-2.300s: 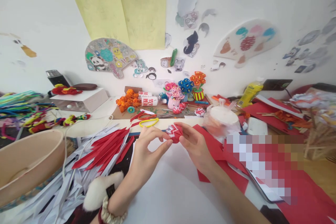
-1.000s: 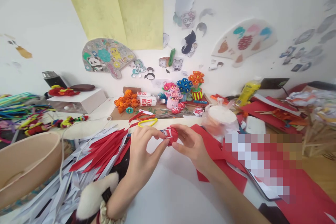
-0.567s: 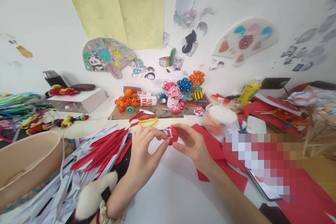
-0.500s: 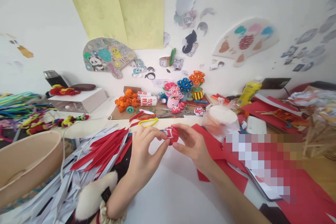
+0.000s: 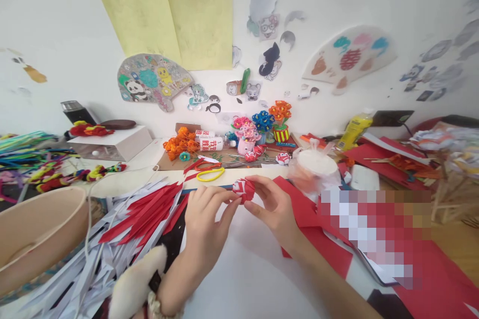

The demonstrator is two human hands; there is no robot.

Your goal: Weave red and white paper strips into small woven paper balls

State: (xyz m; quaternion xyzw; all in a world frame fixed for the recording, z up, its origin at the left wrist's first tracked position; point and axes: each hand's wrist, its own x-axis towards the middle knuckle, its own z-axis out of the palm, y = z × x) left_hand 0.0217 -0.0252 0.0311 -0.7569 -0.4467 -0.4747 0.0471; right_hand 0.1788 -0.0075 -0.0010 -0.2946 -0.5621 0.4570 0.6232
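Note:
A small ball woven from red and white paper strips (image 5: 243,190) is held up above the white work surface (image 5: 247,264). My left hand (image 5: 207,222) pinches its left side between thumb and fingers. From the other side, my right hand (image 5: 274,205) is closed on the ball with thumb and fingertips. Two similar red and white paper balls, one of them (image 5: 283,158), rest farther back. To the left of my left hand lie loose red paper strips (image 5: 149,214) over a pile of white paper strips (image 5: 84,264).
Behind my hands lie yellow-handled scissors (image 5: 210,174). A beige basin (image 5: 48,214) stands at the left. Red paper sheets (image 5: 325,249) and a blurred-out device spread on the right, beside a white tub in plastic (image 5: 318,167). Craft flowers in pots (image 5: 282,133) line the wall.
My left hand's fingers have shifted slightly on the paper ball, and its wrist has moved a little to the right. Both hands still hold the ball in nearly the same place.

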